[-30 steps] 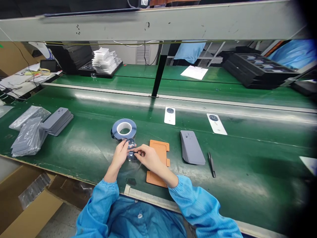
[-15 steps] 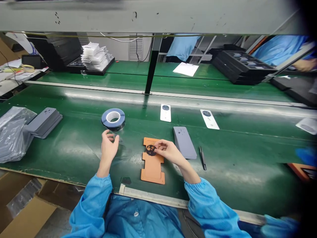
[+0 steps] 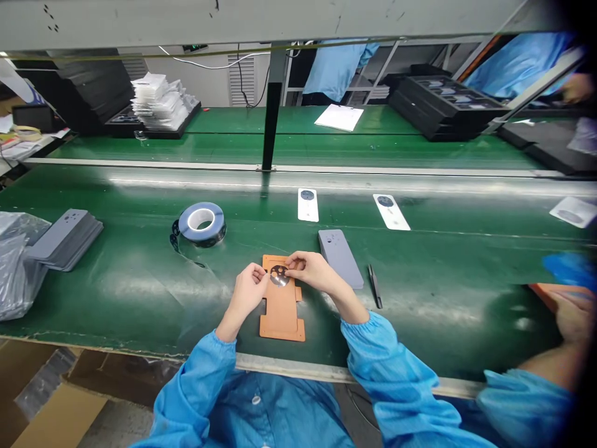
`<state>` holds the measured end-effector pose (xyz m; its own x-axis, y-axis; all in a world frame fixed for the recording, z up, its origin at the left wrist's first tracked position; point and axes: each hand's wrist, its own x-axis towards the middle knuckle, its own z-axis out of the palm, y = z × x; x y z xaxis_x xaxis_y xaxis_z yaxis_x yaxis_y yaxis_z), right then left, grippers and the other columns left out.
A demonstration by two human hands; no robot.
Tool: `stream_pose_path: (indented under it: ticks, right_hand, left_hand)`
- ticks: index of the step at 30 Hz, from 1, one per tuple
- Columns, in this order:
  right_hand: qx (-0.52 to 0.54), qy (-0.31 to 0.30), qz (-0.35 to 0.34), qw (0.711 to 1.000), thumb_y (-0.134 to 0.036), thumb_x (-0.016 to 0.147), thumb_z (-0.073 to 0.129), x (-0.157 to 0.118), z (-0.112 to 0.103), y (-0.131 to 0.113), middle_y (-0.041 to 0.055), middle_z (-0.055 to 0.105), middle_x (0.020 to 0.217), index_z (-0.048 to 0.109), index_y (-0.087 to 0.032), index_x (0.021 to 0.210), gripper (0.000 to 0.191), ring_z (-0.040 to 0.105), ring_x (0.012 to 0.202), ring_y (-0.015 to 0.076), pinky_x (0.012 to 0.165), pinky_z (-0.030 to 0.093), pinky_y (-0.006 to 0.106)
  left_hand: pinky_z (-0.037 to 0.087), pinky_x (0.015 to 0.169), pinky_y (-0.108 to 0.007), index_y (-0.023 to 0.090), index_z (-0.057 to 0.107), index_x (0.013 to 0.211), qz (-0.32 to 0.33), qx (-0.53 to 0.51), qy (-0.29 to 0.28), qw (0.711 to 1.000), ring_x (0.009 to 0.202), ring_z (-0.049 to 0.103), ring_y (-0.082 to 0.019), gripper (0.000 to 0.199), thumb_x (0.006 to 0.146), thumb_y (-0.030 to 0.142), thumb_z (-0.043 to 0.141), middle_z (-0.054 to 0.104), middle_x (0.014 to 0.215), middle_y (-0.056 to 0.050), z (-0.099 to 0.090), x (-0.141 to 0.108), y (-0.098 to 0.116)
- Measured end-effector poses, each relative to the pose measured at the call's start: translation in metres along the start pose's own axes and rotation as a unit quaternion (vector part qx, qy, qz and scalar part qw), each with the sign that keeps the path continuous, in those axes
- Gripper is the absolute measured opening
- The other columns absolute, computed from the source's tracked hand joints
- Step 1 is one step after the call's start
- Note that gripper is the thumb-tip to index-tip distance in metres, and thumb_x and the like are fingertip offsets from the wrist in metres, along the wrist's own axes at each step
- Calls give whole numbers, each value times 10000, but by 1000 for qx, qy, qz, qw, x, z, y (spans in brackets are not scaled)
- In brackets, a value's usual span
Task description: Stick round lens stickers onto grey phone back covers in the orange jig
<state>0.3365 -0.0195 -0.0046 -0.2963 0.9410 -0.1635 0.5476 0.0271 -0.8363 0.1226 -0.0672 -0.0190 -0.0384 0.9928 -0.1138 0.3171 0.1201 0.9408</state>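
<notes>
A thin black round sticker with holes (image 3: pixel 280 275) is held between my two hands, over the upper part of an orange jig plate (image 3: pixel 280 308). My right hand (image 3: pixel 313 272) pinches the sticker's right edge between thumb and finger. At its left edge, the closed fingertips of my left hand (image 3: pixel 247 292) pinch too. Whether the sticker touches the plate cannot be told. A roll of blue-and-black sticker tape (image 3: pixel 203 224) stands left of the plate, its loose strip trailing down. Right of my right hand lie a stack of grey phone-shaped panels (image 3: pixel 342 258) and black tweezers (image 3: pixel 374 286).
Two white cards with dark discs (image 3: pixel 308 205) (image 3: pixel 392 213) lie beyond the plate. At far left are another grey panel stack (image 3: pixel 68 239) and plastic bags (image 3: pixel 16 267). A co-worker's hand (image 3: pixel 573 314) is on an orange plate at right. A metal post (image 3: pixel 272 124) rises behind.
My left hand has moved right, from beside the tape roll to the sticker's left edge, and its fingers have closed. My right hand keeps its pinch. A co-worker's hand has appeared at right.
</notes>
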Motion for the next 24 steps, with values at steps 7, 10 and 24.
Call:
stream_pose_path:
  ticks: [7,10,24]
  right_hand:
    - [37,-14,1,999,-298,758,781,-2,-4,4,43,752,868,739,-168,916,209,666,675,144,648,532,266]
    - [33,-9,2,999,-290,750,784,-1,-4,5,42,750,850,741,-168,905,202,661,663,144,631,527,263]
    - [-10,-3,8,1000,-324,766,750,5,-3,9,-26,633,651,708,-190,796,144,571,591,125,560,412,242]
  left_hand:
    - [417,603,-229,172,615,780,-16,-18,-19,1000,609,544,-110,120,752,255,697,639,735,-7,4,14,-9]
    - [414,602,-226,172,613,783,-21,-26,-20,999,611,541,-108,131,751,263,701,633,737,-5,6,15,-11]
    - [349,545,-220,189,589,719,-47,-19,7,999,529,436,-80,160,684,242,737,582,686,34,9,15,-2]
